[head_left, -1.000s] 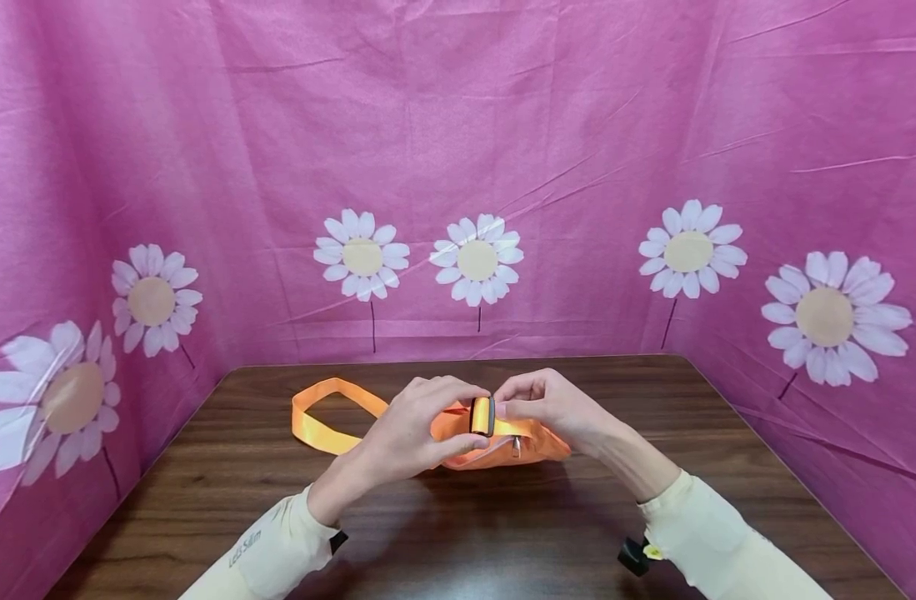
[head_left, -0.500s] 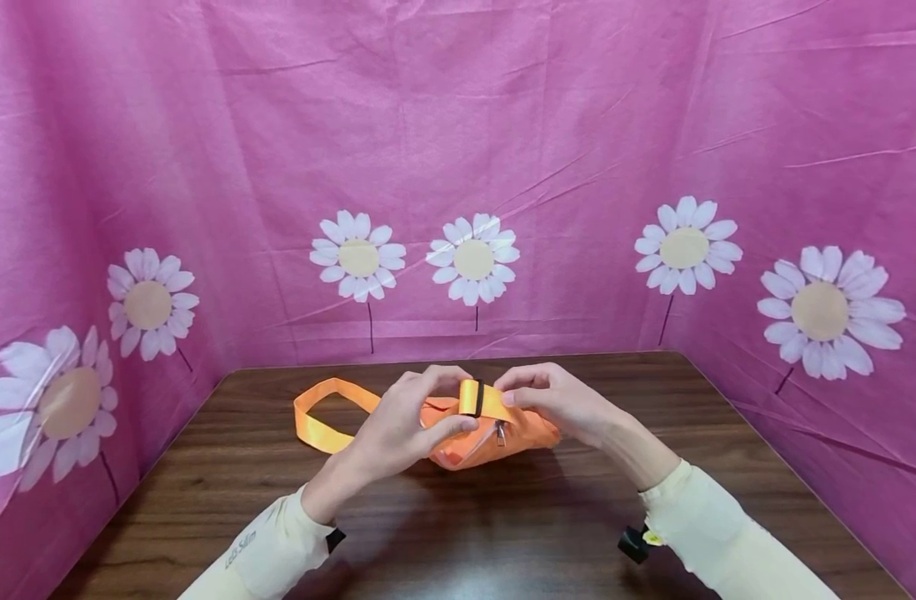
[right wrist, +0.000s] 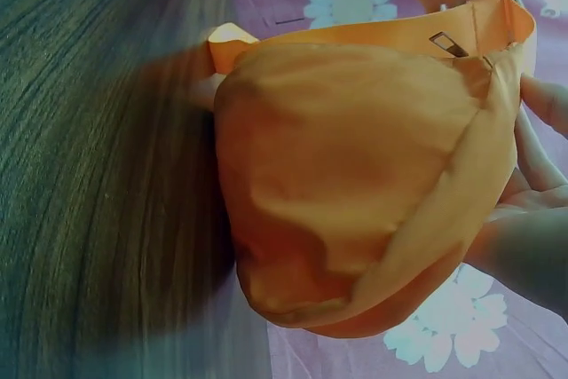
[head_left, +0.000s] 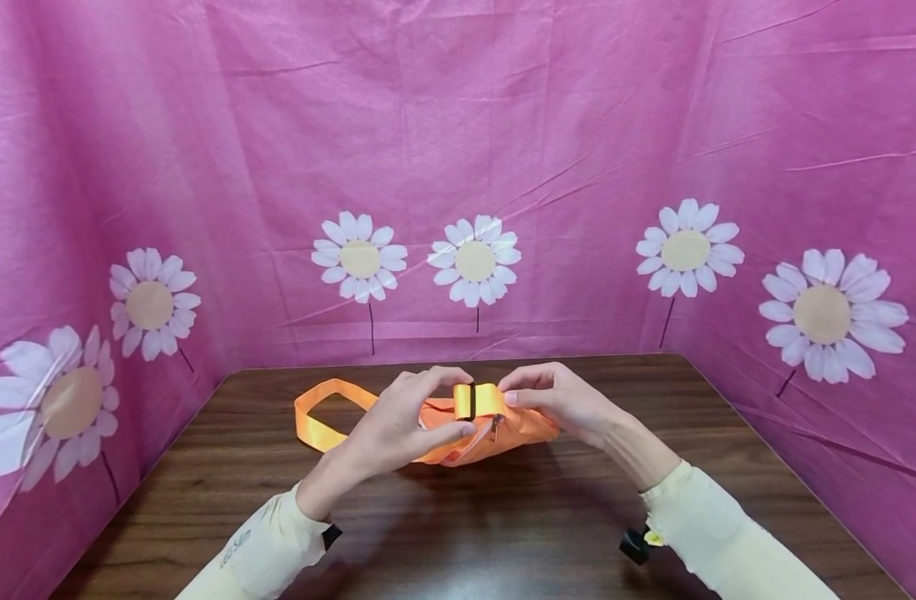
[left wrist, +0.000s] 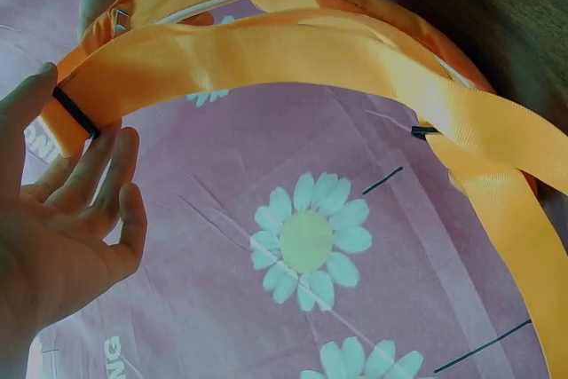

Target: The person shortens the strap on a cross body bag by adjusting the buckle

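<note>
An orange waist bag [head_left: 513,437] sits mid-table with its zip facing me. The bag's yellow-orange strap [head_left: 318,435] runs up through a black slider buckle [head_left: 472,402]. My left hand [head_left: 390,421] pinches that buckle, thumb on one end and fingertips on the other, as the left wrist view also shows. At the bag's right end, my right hand [head_left: 566,400] pinches the strap between thumb and index finger. In the right wrist view the bag's rounded body [right wrist: 346,166] hangs beside the right hand [right wrist: 537,193], covering part of it.
The strap's loop lies left of the bag on the dark wooden table [head_left: 225,467]. Pink cloth [head_left: 442,125] printed with white daisies walls the back and sides. A black wrist device [head_left: 635,546] hangs under the right sleeve.
The slider buckle has shifted left and turned nearly edge-on in my left hand. More flat strap shows between the hands, and the bag has moved slightly left.
</note>
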{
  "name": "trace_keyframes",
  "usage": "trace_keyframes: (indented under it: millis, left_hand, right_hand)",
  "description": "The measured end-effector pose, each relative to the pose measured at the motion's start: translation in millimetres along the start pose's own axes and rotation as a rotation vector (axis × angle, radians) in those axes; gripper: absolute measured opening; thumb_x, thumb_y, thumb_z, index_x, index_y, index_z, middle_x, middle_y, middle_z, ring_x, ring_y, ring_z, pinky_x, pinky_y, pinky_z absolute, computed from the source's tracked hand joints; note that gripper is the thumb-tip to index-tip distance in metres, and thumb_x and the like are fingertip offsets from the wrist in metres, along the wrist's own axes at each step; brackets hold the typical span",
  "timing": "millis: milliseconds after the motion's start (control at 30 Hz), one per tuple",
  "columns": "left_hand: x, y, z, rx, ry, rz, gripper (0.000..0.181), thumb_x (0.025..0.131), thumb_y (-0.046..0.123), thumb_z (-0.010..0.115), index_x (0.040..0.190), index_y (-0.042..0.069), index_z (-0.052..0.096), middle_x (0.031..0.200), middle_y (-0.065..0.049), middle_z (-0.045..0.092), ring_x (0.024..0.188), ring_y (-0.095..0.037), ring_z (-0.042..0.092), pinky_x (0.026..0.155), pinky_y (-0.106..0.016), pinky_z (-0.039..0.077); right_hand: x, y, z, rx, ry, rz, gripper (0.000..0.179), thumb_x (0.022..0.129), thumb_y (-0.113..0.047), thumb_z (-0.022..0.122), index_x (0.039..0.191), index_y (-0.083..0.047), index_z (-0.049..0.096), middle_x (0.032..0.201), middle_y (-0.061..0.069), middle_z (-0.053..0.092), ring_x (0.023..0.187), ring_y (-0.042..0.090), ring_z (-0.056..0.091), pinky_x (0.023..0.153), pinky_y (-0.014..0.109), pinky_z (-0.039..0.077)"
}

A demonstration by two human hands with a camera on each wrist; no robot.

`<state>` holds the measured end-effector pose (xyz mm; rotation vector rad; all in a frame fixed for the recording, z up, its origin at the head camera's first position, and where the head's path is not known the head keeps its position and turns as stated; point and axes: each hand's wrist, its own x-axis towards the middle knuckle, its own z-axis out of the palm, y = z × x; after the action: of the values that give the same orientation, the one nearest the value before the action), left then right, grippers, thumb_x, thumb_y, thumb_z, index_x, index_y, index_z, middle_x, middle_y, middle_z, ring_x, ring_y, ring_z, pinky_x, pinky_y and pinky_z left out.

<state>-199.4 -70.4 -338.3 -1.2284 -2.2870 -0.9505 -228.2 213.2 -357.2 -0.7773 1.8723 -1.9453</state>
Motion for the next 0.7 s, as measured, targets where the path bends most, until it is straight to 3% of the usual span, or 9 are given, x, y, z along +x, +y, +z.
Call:
trace_keyframes:
  millis: [300, 500, 700]
  left_hand:
    - [0.7, 0.0, -1.7, 0.012, -0.001, 0.034, 0.054, 0.086, 0.042, 0.083, 0.129, 0.019, 0.064, 0.122, 0.015, 0.064, 0.106, -0.008, 0.059, 0.095, -0.041, 0.043]
    - [1.2, -0.3, -0.4, -0.006, -0.035, 0.046, 0.054, 0.084, 0.042, 0.084, 0.129, 0.019, 0.065, 0.119, 0.016, 0.065, 0.104, -0.007, 0.061, 0.093, -0.041, 0.042]
    - [0.6, -0.4, 6.6, 0.009, -0.054, 0.053, 0.051, 0.086, 0.042, 0.083, 0.127, 0.017, 0.065, 0.117, 0.016, 0.066, 0.101, -0.005, 0.06, 0.092, -0.04, 0.042]
  right_hand:
    - [0.0, -4, 6, -0.153, 0.073, 0.044, 0.02, 0.092, -0.017, 0.076, 0.106, -0.004, 0.077, 0.096, 0.014, 0.072, 0.081, 0.018, 0.062, 0.068, 0.029, 0.052]
    - [0.0, -3, 9, -0.159, 0.085, 0.02, 0.017, 0.092, -0.014, 0.076, 0.102, -0.001, 0.077, 0.087, 0.01, 0.071, 0.075, 0.016, 0.059, 0.063, 0.027, 0.05]
    - [-0.1, -3, 17, -0.135, 0.065, -0.011, 0.018, 0.092, -0.013, 0.076, 0.103, 0.001, 0.076, 0.088, 0.012, 0.072, 0.074, 0.016, 0.06, 0.063, 0.026, 0.05]
